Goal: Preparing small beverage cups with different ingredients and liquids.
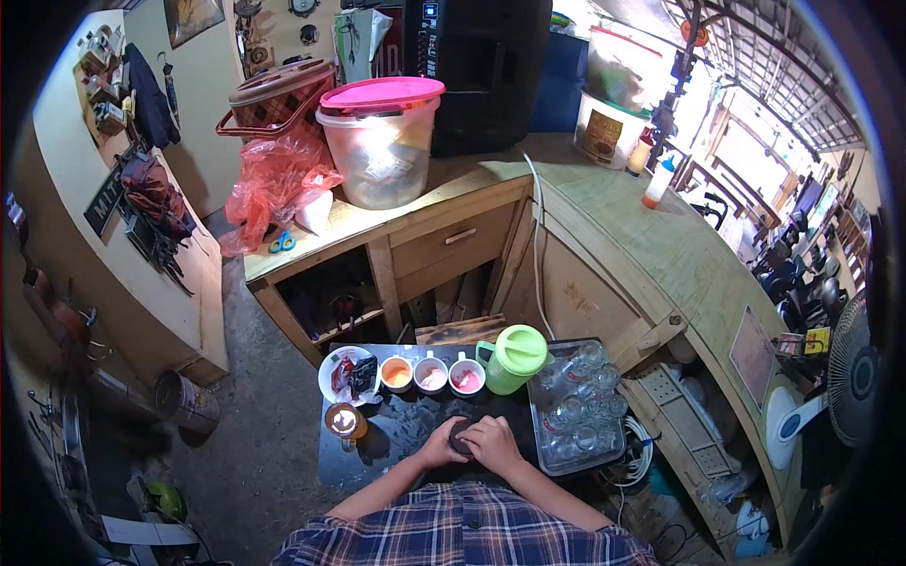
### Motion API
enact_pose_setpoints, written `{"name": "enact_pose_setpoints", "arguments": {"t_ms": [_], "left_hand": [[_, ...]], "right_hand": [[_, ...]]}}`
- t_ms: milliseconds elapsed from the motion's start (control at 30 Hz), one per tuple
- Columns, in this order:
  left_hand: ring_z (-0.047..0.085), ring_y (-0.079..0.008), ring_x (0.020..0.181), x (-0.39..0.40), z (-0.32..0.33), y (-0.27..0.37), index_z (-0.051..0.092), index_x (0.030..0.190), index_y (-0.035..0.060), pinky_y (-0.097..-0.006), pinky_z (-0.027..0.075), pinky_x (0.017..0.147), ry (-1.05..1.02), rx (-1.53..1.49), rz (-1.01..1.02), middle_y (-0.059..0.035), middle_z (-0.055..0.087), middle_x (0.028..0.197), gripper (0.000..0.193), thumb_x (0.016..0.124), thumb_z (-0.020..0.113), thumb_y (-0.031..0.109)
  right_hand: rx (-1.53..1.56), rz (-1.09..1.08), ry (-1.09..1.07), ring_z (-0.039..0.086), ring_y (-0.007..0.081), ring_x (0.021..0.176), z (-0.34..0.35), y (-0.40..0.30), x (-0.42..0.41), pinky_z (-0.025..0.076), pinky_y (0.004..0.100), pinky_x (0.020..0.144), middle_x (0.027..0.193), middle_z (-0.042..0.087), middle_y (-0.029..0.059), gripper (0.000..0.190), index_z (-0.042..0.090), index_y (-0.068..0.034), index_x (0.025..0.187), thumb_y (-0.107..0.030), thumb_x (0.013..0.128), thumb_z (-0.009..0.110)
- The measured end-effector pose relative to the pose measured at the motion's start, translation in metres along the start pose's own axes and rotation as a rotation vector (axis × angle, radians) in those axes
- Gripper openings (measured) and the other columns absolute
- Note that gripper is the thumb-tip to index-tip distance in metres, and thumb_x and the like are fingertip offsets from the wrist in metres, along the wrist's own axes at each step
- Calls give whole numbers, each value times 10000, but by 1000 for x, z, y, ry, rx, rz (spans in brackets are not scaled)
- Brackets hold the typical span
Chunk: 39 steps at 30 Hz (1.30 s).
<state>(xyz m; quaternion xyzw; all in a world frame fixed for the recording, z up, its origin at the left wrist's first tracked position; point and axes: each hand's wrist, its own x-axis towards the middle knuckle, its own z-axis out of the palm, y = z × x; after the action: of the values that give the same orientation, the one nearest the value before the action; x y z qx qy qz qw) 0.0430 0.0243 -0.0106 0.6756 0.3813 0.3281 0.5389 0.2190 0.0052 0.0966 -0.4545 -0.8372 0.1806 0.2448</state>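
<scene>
My left hand (444, 440) wraps around the side of a dark round object (461, 433), perhaps a cup or a lid, above the front of a black table (407, 442). The fingers of my right hand (493, 444) grip it from above and hide part of it. Beyond my hands stand three white mugs: one with orange contents (396, 373), one with pale pink contents (430, 375), one with brighter pink contents (466, 376). A green lidded pitcher (515, 361) is to their right. At the left sit a glass mug of amber drink (347, 423) and a white bowl (330, 375) holding plastic packets.
On the right, a clear plastic tray (582, 467) carries several glass mugs (580, 410). A wooden counter (601, 191) curves behind, bearing a pink-lidded bucket (382, 152), a black speaker (474, 85) and blue scissors (282, 242). A white fan (786, 424) stands far right.
</scene>
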Motion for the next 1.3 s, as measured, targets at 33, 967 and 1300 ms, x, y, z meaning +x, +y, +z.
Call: {"name": "enact_pose_setpoints", "arguments": {"t_ms": [33,967,1300], "left_hand": [[567,-250,1104,0,0,-3,476,1256,52,-354,449,968,3,1,-1,-122,578,1161,869,506,903,158],[550,-215,1104,1,0,-1,495,1241,55,-342,428,984,-5,-13,37,-94,565,1169,849,508,909,163],[547,-243,1120,2,0,-3,490,1243,50,-352,419,996,2,26,39,-107,562,1172,857,505,911,170]], "right_hand": [[-79,4,67,595,206,789,-3,-5,3,414,370,698,789,663,13,107,742,-141,814,-148,721,690],[-213,101,112,592,213,776,1,-5,11,413,378,687,760,677,15,85,744,-143,773,-180,731,681],[-68,64,-16,584,215,764,0,-1,11,412,379,686,755,668,13,84,744,-147,764,-168,735,668]]}}
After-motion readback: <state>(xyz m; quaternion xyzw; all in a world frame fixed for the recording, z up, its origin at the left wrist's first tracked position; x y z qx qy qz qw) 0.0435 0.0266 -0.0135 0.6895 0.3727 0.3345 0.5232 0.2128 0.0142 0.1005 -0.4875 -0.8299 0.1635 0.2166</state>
